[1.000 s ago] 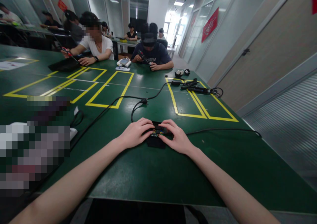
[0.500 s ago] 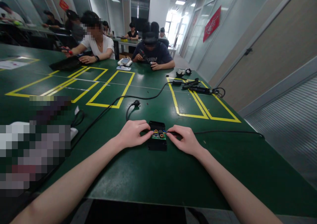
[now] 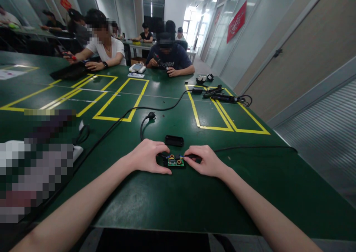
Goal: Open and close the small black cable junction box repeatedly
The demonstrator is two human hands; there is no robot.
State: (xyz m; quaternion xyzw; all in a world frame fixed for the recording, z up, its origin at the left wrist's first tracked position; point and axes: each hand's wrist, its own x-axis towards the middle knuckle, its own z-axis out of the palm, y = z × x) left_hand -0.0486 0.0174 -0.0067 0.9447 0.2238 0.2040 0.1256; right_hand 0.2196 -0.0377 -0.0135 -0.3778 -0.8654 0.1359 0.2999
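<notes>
A small green circuit board [image 3: 172, 164] with copper-ringed coils and coloured wires lies between my two hands. It sits over the nearer black case half, mostly hidden beneath it. Just beyond is the other black case half [image 3: 174, 140], an open shallow shell. My left hand [image 3: 148, 156] is open, thumb and fingers spread around the board's left end, where a black cord enters. At the right end, my right hand [image 3: 205, 160] pinches the black cable [image 3: 236, 148] close to its blue wires. The left cord ends in a black plug [image 3: 151, 115].
A long black cord [image 3: 111, 127] crosses the green table [image 3: 133, 203]. Black adapters and cables [image 3: 217, 94] lie at the back right. Pixelated items occupy the left side. Across the table, two people [image 3: 169, 57] handle tools. Yellow tape [image 3: 112, 117] marks rectangles.
The board has come toward me, away from the farther case half and over the nearer one. My left thumb and fingers have parted from their pinch. My right hand still grips the cable.
</notes>
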